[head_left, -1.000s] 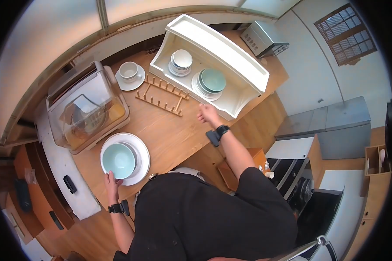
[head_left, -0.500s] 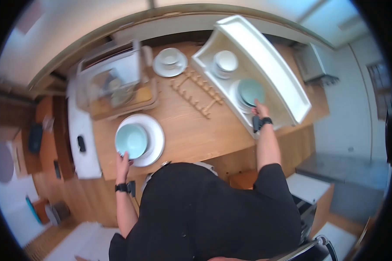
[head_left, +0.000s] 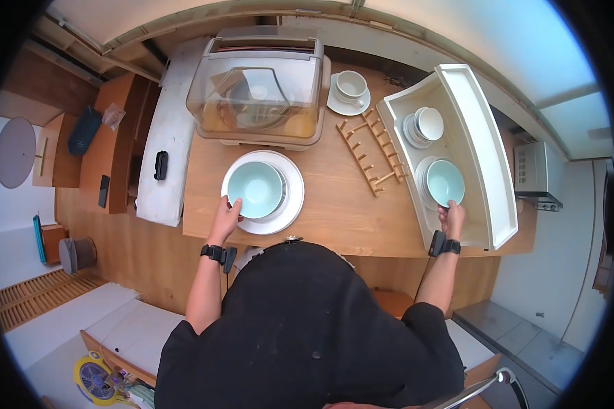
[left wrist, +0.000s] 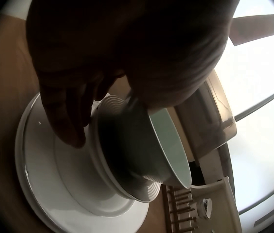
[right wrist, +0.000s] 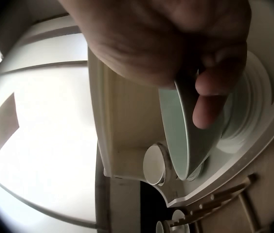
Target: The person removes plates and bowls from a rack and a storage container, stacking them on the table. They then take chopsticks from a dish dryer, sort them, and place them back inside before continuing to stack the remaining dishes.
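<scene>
Over on the left, a small black object (head_left: 160, 165) is lying on a white strip (head_left: 160, 201) alongside the wooden table (head_left: 334, 218). Next along, a see-through lidded box (head_left: 259, 112) is sitting toward the back. In front of it, the left hand (head_left: 225, 219) is gripping the near rim of the left mint bowl (head_left: 255, 189), thumb over the edge and fingers on the outside. That bowl is sitting above another dish (left wrist: 110, 170), with a wide white plate (head_left: 295, 204) showing underneath. Moving right, a pale cup (head_left: 351, 83) is standing on its saucer (head_left: 338, 104) near the back, and a pegged wooden rack (head_left: 361, 165) is lying just this side of it. Then a white open holder (head_left: 481, 150) is taking up the right end: some small stacked bowls (head_left: 428, 124) are sitting further in, and nearer, the right hand (head_left: 451, 219) is pinching the rim of the right mint bowl (head_left: 446, 181) over a stack of white plates (head_left: 421, 184). A boxy appliance (head_left: 533, 170) is standing past that.
</scene>
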Motion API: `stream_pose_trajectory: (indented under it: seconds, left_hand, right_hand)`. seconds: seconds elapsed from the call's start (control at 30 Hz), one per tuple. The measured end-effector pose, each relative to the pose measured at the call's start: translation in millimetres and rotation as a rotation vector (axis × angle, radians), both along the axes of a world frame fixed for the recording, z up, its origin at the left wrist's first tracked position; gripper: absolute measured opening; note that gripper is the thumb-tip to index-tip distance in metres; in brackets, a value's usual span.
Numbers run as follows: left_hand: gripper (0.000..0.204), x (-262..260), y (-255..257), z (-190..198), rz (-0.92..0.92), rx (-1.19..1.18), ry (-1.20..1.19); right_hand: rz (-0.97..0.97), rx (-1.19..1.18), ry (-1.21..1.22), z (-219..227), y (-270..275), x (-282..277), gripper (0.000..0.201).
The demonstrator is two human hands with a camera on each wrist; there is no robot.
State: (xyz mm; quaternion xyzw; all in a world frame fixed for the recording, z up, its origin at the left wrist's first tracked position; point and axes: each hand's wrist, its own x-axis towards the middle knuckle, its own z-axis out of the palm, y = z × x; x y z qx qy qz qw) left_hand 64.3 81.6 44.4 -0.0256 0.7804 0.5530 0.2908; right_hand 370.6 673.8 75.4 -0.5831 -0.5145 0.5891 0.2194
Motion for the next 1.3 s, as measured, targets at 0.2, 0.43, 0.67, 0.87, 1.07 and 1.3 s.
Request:
stream_pose_trajectory:
  seconds: [0.2, 0.43, 0.67, 0.87, 1.07, 1.3]
  left_hand:
    - [0.047, -24.1, -3.2, 0.6, -0.104, 0.048, 0.010]
    - [0.059, -39.8, -10.2, -1.3, -0.220, 0.087, 0.015]
    - [0.069, -50.6, -23.6, 4.3, -0.275, 0.233, -0.148]
    - [0.061, -58.8, -21.8, -3.9, -0.474, 0.044, 0.059]
    - [0.062, -61.8, -18.8, -8.5, -0.526, 0.074, 0.295]
    - [0.068, -60.4, -22.0, -14.1, -0.388, 0.122, -0.020]
  right_hand:
    - [0.229, 0.003, 0.089, 38.5, -114.2, -28.5, 0.021]
    - [0.659, -0.272, 0.152, 84.4, -293.2, -156.3, 0.023]
    - [0.886, -0.286, 0.067, 43.1, -375.3, -223.9, 0.027]
    - [0.855, -0.154, -0.114, 28.1, -398.5, -232.6, 0.031]
    - [0.880, 0.126, -0.230, 22.7, -404.9, -228.7, 0.044]
    - [0.698, 0.032, -0.236, 18.2, -358.7, -181.4, 0.042]
